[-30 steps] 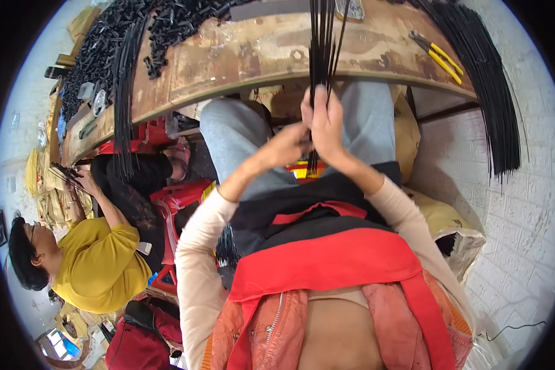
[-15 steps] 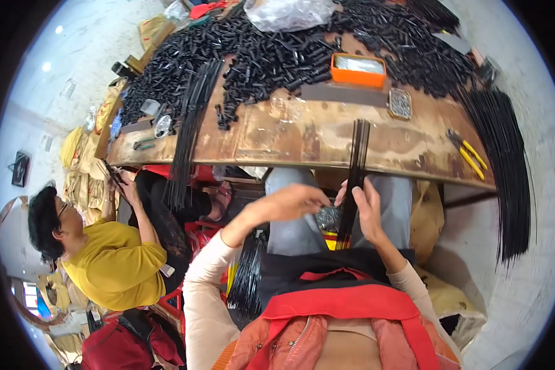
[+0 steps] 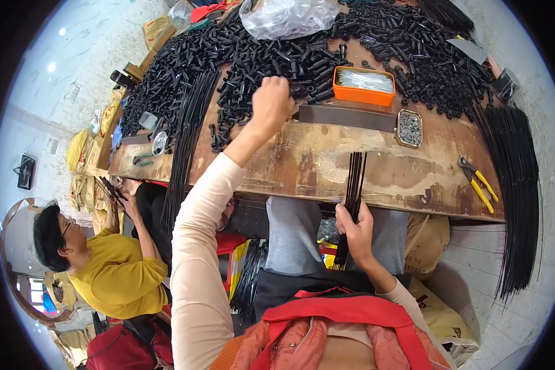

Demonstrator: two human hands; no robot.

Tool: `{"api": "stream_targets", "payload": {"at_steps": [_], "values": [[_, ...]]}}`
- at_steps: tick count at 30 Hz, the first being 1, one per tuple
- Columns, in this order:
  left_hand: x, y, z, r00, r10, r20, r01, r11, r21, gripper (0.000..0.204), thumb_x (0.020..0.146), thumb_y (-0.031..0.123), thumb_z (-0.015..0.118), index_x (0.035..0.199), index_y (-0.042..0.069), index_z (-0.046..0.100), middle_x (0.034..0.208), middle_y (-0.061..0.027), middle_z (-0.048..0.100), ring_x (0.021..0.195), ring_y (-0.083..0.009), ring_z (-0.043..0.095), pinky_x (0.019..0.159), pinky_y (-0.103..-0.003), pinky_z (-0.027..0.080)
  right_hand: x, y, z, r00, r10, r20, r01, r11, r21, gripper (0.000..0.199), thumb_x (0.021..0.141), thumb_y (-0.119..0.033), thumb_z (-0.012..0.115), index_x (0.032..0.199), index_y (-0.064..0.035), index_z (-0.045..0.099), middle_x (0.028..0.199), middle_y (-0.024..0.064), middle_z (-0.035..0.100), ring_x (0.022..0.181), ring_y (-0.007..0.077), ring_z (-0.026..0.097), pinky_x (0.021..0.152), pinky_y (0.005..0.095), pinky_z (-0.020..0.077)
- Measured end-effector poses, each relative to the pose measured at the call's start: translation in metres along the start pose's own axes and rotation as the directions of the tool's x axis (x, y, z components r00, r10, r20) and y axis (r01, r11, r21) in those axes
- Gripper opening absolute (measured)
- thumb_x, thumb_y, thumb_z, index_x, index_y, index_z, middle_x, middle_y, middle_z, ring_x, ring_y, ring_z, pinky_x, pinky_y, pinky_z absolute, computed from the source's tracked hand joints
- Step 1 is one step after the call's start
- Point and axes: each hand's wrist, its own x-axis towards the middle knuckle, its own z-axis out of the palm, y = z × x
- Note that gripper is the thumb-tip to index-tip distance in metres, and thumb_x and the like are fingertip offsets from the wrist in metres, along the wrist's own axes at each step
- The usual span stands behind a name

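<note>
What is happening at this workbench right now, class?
A person sits at a worn wooden bench. Their left hand reaches out into a heap of small black tubes, closed on or among them. Their right hand holds a bundle of thin black rods upright at the bench's near edge. An orange tray and yellow-handled pliers lie on the bench. To the left, a co-worker in a yellow top handles similar rods.

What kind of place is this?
Probably a small assembly workshop: a worn wooden workbench heaped with small black tubes, bundles of thin black rods, a tin of screws and yellow-handled pliers.
</note>
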Motion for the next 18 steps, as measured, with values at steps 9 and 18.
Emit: {"api": "stream_targets", "payload": {"at_steps": [9, 18], "values": [[-0.02, -0.045, 0.002, 0.995, -0.099, -0.023, 0.088, 0.954, -0.286, 0.017, 0.084, 0.01, 0.06, 0.096, -0.002, 0.058, 0.093, -0.019, 0.063, 0.089, -0.0337, 0.059, 0.079, -0.04, 0.047, 0.0, 0.005, -0.004, 1.0, 0.003, 0.015, -0.003, 1.0, 0.02, 0.013, 0.094, -0.015, 0.06, 0.091, -0.0045, 0.052, 0.067, -0.0049, 0.047, 0.056, 0.0023, 0.041, 0.051, 0.02, 0.0332], [-0.006, -0.028, 0.019, 0.986, -0.072, -0.15, 0.092, 0.987, 0.128, 0.013, 0.067, -0.001, 0.062, 0.08, 0.001, 0.06, 0.092, -0.0163, 0.056, 0.092, -0.0326, 0.057, 0.072, -0.039, 0.053, -0.008, -0.002, 0.001, 1.0, -0.025, 0.009, 0.025, 1.0, 0.013, 0.008, 0.094, -0.006, 0.055, 0.095, -0.0044, 0.047, 0.067, -0.0024, 0.045, 0.053, 0.0049, 0.041, 0.048, 0.022, 0.0335]]}}
